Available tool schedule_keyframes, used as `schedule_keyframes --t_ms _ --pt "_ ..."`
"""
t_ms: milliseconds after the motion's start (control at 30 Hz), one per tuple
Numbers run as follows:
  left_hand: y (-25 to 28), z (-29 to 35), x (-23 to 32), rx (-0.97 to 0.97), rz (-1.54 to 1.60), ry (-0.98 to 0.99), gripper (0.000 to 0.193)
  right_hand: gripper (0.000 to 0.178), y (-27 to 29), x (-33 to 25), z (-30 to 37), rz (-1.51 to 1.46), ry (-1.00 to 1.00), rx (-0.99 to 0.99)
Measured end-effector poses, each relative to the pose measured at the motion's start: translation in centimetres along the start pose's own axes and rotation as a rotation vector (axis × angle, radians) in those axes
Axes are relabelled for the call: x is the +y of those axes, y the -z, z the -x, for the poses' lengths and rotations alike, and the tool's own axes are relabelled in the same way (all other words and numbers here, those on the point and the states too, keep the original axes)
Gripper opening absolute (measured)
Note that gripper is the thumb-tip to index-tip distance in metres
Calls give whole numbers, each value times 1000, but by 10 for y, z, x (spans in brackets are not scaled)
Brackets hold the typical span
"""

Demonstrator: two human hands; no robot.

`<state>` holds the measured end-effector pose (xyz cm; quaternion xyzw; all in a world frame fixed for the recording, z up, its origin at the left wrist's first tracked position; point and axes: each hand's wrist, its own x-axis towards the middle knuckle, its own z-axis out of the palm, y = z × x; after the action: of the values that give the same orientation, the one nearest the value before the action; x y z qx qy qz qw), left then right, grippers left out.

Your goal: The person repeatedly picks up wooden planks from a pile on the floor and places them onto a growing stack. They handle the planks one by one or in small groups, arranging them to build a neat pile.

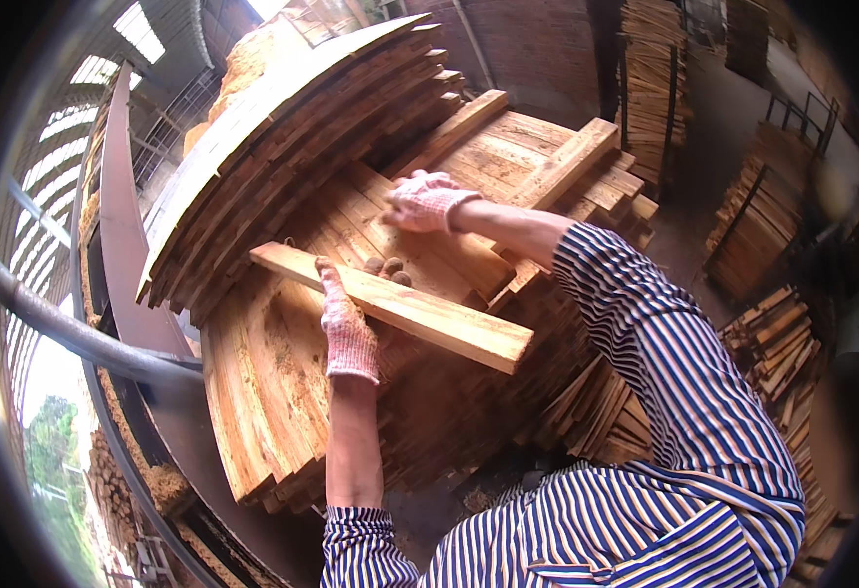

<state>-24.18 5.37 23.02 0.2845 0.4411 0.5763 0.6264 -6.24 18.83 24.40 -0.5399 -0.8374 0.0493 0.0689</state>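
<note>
My left hand (342,318), in a pinkish knit glove dusted with sawdust, is closed on a short thick wooden board (420,312). Its thumb lies over the board, which slants down to the right above the stacked planks (263,387). My right hand (426,201), gloved the same way, is farther off over the planks in the middle of the stack. Motion smears its fingers, and I cannot tell if they hold anything. Several small round brown things (390,269) show just beyond the board.
A tall layered pile of planks (322,127) rises behind. Two cross boards (567,162) lie on the stack's right part. A metal pipe (87,338) and a sawdust-strewn rail (141,441) run along the left. More timber stacks (650,88) stand at the right.
</note>
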Motion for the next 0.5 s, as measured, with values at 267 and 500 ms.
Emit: schedule_keyframes --t_ms 267,500 --pt "-55 35 6 -285 -359 -269 85 71 64 -6 136 -716 216 203" --pt "2 92 -30 -170 -1942 -873 78 55 -19 79 9 -172 8 91"
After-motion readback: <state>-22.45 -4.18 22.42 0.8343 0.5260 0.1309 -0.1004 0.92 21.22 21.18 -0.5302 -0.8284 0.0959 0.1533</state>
